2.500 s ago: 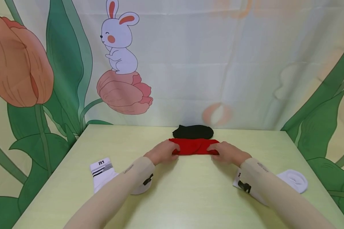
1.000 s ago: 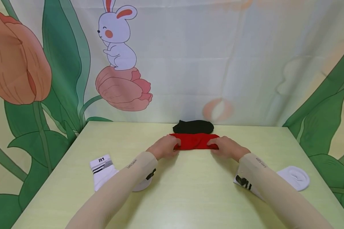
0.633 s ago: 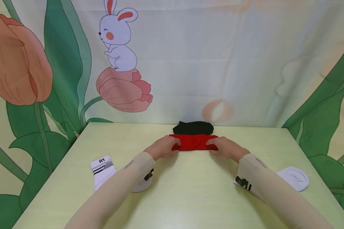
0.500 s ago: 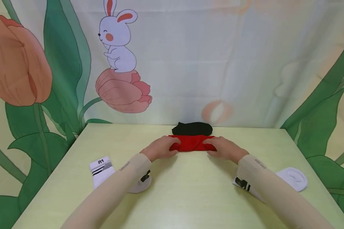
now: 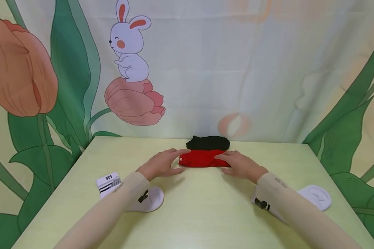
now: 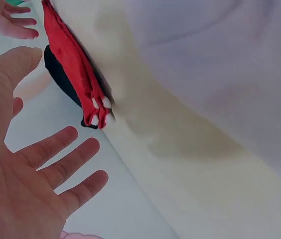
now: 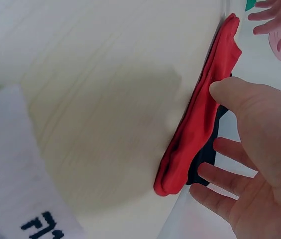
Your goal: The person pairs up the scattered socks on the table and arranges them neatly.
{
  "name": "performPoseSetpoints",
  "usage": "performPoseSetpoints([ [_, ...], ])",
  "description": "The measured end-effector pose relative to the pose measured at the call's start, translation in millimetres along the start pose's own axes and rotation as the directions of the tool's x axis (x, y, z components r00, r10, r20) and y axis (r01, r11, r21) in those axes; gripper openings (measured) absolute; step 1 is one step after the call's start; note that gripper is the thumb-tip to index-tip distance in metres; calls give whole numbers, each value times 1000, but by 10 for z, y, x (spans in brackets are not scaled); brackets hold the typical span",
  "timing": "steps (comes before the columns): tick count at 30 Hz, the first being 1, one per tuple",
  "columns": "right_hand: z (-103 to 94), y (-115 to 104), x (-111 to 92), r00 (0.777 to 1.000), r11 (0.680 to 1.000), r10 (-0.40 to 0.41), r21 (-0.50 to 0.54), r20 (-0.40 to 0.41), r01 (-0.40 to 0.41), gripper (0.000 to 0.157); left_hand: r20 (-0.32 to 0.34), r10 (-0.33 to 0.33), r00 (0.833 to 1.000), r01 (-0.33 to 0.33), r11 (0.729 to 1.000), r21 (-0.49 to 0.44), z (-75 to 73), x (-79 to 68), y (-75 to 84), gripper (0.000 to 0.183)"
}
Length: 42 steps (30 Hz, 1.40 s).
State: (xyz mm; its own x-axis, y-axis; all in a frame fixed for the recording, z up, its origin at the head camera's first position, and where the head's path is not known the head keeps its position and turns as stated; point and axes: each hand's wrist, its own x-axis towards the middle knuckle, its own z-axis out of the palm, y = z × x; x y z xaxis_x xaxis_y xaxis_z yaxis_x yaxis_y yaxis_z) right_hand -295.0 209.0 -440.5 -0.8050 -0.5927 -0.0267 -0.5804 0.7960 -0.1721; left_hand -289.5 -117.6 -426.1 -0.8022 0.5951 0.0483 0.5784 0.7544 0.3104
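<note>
A flat, layered bundle of red socks [image 5: 202, 158] lies near the table's back edge, just in front of a black sock [image 5: 208, 143]. My left hand [image 5: 160, 164] is off the bundle's left end, thumb and fingers spread with a gap between them. In the left wrist view, small white patches show at that end of the red socks [image 6: 68, 59], and the palm is bare. My right hand [image 5: 241, 166] is at the bundle's right end. The right wrist view shows its thumb [image 7: 225, 92] overlapping the red fabric, its other fingers loosely extended and apart.
A white sock [image 5: 154, 199] with black stripes lies left on the pale table [image 5: 199, 211], partly under the left sleeve. Another white sock [image 5: 314, 197] lies right, partly hidden by the right sleeve. A printed curtain [image 5: 205, 69] hangs behind the table.
My left hand has let go of the red socks and moved left, its fingers spreading. My right hand's fingers have loosened. The red socks have shifted slightly left relative to the black sock.
</note>
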Motion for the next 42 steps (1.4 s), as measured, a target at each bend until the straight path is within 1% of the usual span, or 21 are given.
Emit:
performPoseSetpoints([
  [4, 19, -46, 2, 999, 999, -32, -4, -15, 32, 49, -28, -6, 1000, 7, 1000, 16, -38, -111, -33, 68],
  [8, 19, -108, 11, 997, 998, -66, -7, -27, 66, 49, -42, -40, 998, 40, 999, 10, -85, -217, -69, 69],
  [15, 11, -220, 20, 997, 997, -73, 11, -41, 73, 51, -31, -140, 990, 140, 990, 1, -163, -367, -169, 71],
  [18, 3, -288, 23, 995, 996, -82, 27, -52, 84, 52, -40, -152, 988, 152, 988, -18, -182, -448, -221, 73],
  [22, -11, -390, 34, 998, 998, -53, 41, -38, 54, 55, -51, -149, 987, 147, 988, -45, -206, -551, -281, 78],
  [26, 9, -469, 67, 999, 999, -32, 39, -18, 33, 57, -57, -171, 984, 168, 984, -57, -218, -637, -346, 82],
  [31, 36, -573, 98, 998, 995, -62, 75, -6, 63, 56, -55, -182, 982, 179, 981, -69, -232, -774, -422, 87],
  [37, 70, -705, 149, 993, 988, -117, 95, -18, 118, 52, -54, -188, 981, 184, 980, -76, -253, -946, -535, 92],
  [42, 97, -827, 203, 989, 981, -147, 122, -23, 149, 54, -79, -201, 976, 195, 977, -86, -308, -1107, -627, 94],
])
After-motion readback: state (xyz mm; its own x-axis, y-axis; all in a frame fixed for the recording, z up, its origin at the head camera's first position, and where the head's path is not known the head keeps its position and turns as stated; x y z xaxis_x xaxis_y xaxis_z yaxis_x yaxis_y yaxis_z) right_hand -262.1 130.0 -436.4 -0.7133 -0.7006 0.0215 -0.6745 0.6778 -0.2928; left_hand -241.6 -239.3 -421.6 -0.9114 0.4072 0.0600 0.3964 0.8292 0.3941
